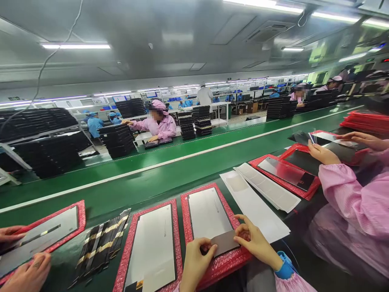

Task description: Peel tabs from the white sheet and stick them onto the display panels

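In the lower middle, my left hand point(197, 259) and my right hand point(255, 241) pinch opposite ends of a dark grey rectangular sheet point(224, 243). The sheet lies over the near end of a thin silver display panel point(206, 211); I cannot tell whether it touches it. This panel rests on a red bubble-wrap pad point(185, 211). Just left of my hands, a second silver display panel point(156, 239) lies on another red bubble-wrap pad point(123, 259). White paper sheets point(258, 209) are spread to the right of my right hand.
Dark strips with gold bands point(101, 241) lie at left. Co-workers' hands point(33, 265) hold a panel at far left; a pink-sleeved co-worker point(358, 194) handles clear film at right. Beyond runs a green conveyor belt point(170, 172), with stacked black trays point(117, 140) across it.
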The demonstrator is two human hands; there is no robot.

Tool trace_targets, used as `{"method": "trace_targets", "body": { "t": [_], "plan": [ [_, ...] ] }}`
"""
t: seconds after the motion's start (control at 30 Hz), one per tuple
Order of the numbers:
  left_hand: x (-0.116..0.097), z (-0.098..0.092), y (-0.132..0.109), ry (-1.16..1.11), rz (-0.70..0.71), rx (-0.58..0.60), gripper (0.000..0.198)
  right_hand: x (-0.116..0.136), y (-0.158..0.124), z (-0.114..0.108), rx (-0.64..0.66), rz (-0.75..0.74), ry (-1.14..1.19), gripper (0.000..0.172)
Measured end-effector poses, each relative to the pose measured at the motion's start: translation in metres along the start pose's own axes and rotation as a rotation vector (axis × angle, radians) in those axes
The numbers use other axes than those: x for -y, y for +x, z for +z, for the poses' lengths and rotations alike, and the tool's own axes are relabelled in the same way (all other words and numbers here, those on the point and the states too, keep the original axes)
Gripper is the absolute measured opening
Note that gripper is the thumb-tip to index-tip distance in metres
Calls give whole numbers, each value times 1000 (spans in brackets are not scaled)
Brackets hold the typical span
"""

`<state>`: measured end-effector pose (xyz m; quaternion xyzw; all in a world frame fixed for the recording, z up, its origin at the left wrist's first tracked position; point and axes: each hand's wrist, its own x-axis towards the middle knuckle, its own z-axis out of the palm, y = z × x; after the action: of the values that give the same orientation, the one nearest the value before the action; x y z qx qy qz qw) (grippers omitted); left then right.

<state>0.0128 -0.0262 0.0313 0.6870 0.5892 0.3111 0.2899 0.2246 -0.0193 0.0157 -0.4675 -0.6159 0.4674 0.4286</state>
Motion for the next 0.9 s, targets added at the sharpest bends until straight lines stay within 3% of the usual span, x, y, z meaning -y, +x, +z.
{"method": "trace_targets", "body": {
  "t": [0.73,0.9],
  "plan": [
    [8,-1,-1,1,29,24,8,0,-2,-1,46,-28,-68,49],
    [6,9,-4,-11,54,15,8,3,-3,0,36,-57,-124,43]
  ]
}}
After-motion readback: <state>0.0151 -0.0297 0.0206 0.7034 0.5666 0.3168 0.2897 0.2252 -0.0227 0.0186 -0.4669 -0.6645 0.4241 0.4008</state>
